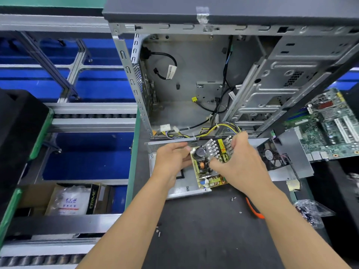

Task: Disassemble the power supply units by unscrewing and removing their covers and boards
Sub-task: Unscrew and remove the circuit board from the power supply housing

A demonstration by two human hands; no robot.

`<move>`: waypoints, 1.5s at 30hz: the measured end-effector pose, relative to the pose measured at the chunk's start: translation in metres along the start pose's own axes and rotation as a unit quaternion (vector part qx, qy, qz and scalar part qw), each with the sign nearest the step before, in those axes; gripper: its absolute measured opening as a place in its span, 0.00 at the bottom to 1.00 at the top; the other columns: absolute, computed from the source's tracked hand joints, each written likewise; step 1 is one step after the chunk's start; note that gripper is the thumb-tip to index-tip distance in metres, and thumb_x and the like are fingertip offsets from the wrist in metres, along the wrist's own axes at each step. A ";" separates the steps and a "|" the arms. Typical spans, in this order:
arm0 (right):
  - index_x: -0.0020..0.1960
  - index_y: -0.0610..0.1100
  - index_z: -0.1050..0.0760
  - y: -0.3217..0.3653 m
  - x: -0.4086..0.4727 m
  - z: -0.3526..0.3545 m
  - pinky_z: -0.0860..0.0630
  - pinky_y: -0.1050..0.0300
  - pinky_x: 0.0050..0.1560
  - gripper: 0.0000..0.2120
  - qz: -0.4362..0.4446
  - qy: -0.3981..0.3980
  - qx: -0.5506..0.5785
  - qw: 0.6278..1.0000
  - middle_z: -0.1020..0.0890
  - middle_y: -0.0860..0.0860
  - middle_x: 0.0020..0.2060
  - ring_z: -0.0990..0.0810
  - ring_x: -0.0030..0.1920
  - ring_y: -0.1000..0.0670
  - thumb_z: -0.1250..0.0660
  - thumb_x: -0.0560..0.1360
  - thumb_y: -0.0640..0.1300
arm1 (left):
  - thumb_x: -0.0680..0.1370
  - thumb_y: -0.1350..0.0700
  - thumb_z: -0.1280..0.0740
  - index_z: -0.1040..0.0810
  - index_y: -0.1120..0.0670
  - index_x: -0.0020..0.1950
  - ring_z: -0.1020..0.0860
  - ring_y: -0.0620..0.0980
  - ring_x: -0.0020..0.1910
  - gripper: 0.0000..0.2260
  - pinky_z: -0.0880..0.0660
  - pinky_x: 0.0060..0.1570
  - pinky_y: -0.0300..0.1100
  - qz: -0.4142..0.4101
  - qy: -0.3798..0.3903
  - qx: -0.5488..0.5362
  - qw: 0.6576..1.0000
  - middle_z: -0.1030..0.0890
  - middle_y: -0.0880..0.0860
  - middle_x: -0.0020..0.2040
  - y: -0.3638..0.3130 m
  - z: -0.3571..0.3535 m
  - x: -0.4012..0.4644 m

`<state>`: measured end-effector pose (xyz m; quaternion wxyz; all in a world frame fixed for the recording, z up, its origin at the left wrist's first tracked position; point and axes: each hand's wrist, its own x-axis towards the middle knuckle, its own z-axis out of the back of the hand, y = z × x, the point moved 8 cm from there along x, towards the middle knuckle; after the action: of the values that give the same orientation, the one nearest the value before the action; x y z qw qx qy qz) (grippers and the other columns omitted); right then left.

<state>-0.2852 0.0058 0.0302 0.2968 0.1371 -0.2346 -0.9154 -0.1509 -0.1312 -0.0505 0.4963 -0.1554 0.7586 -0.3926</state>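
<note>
Cardboard sits far left below the roller rack, a box point(64, 199) with a white bag inside. Moving right onto the dark worktop point(204, 230), the left hand point(171, 160) curls round the left edge of the power supply board point(204, 167), thumb on top near the black capacitor. The board is tilted up out of its shallow metal tray point(182, 189), which lies flat beneath it. The right hand point(235, 158) grips the board from the other side, fingers closed over the silver heatsinks point(215, 147). A yellow-and-black cable bundle point(204, 132) runs from the board's far end back into the open computer case point(194, 84) standing behind.

That bundle looks like the main risk: if it is caught in the case, a hard pull could snag the board or tip it from the grip. Loose screws point(233, 199) lie near the wrist and could be swept off. Further right rest the removed cover with its fan point(275, 156), an orange-handled tool point(254, 209) and a green motherboard point(330, 125).
</note>
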 end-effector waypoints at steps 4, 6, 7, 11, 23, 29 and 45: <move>0.43 0.52 0.45 0.001 0.000 -0.001 0.39 0.56 0.28 0.27 0.009 -0.006 -0.018 1.000 0.29 0.55 0.33 0.31 0.34 0.57 0.27 0.64 0.59 | 0.79 0.66 0.31 0.19 0.59 0.52 0.15 0.48 0.40 0.04 0.20 0.39 0.36 -0.036 0.024 0.015 0.999 0.14 0.55 0.41 0.000 -0.001 -0.001; 0.43 0.52 0.46 0.001 0.000 -0.001 0.39 0.56 0.28 0.28 0.011 -0.006 -0.020 1.000 0.29 0.55 0.33 0.31 0.34 0.57 0.27 0.63 0.59 | 0.78 0.67 0.30 0.18 0.57 0.50 0.15 0.47 0.40 0.06 0.20 0.40 0.36 -0.056 0.032 0.045 0.997 0.13 0.54 0.41 -0.001 -0.002 0.000; 0.43 0.52 0.45 0.000 0.001 -0.001 0.39 0.56 0.28 0.28 0.011 -0.006 -0.020 1.000 0.29 0.55 0.33 0.31 0.34 0.57 0.27 0.63 0.59 | 0.78 0.67 0.30 0.17 0.56 0.49 0.15 0.48 0.41 0.07 0.19 0.41 0.37 -0.070 0.035 0.068 0.995 0.13 0.54 0.41 -0.002 -0.002 0.000; 0.44 0.52 0.46 0.000 0.002 -0.002 0.40 0.58 0.28 0.28 0.015 -0.002 -0.027 1.000 0.29 0.56 0.34 0.31 0.34 0.59 0.27 0.64 0.60 | 0.79 0.66 0.31 0.17 0.52 0.45 0.16 0.48 0.41 0.09 0.18 0.45 0.39 -0.127 0.036 0.167 0.977 0.14 0.56 0.44 -0.009 -0.001 0.002; 0.45 0.51 0.44 0.002 0.005 -0.007 0.41 0.58 0.28 0.27 0.022 -0.007 -0.046 0.999 0.29 0.56 0.35 0.31 0.34 0.60 0.28 0.65 0.60 | 0.80 0.60 0.33 0.21 0.44 0.43 0.17 0.45 0.45 0.11 0.21 0.51 0.41 -0.242 -0.035 0.273 0.931 0.16 0.45 0.42 -0.024 0.007 -0.013; 0.46 0.50 0.43 0.002 0.013 -0.010 0.41 0.56 0.29 0.26 0.006 -0.006 -0.057 0.998 0.29 0.57 0.37 0.29 0.35 0.52 0.29 0.65 0.61 | 0.75 0.62 0.25 0.17 0.44 0.43 0.18 0.46 0.39 0.11 0.23 0.43 0.32 -0.302 0.022 0.238 0.923 0.16 0.44 0.39 -0.031 0.019 -0.060; 0.50 0.48 0.40 -0.003 0.024 -0.017 0.28 0.49 0.40 0.28 0.000 0.071 -0.024 0.997 0.28 0.55 0.40 0.27 0.38 0.52 0.28 0.65 0.61 | 0.73 0.60 0.23 0.16 0.57 0.44 0.21 0.55 0.36 0.03 0.21 0.36 0.43 -0.491 0.229 0.542 0.642 0.20 0.54 0.39 0.099 -0.017 -0.107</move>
<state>-0.2983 -0.0126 0.0116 0.3156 0.1945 -0.1909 -0.9089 -0.1009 0.0070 -0.0536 0.0367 -0.1131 0.3115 -0.9428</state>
